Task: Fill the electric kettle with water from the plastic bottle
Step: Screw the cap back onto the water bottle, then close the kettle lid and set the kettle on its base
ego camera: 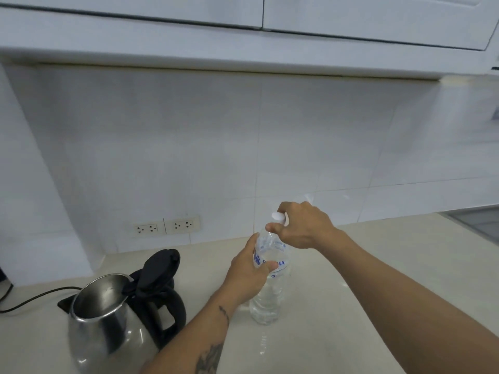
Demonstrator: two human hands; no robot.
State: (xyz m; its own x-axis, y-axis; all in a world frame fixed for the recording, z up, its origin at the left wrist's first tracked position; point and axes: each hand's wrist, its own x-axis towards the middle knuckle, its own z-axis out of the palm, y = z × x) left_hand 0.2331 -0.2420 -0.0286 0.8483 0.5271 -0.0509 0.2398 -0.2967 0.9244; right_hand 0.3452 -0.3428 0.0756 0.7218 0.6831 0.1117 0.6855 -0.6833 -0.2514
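Left hand (249,276) clamped round upright bottle (268,287); right hand (302,225) pinching white cap (278,216) above. Open-lidded kettle (108,319) left of left hand.

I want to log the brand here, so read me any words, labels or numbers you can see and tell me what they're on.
"HA": blue letters on the plastic bottle label; the left hand covers the rest of the word.
Smaller blue marks on that label: too blurred to read.
Electric kettle and wall sockets: no readable text.

Left hand (249,276) curled gripping, right hand (302,225) seemingly pinching above
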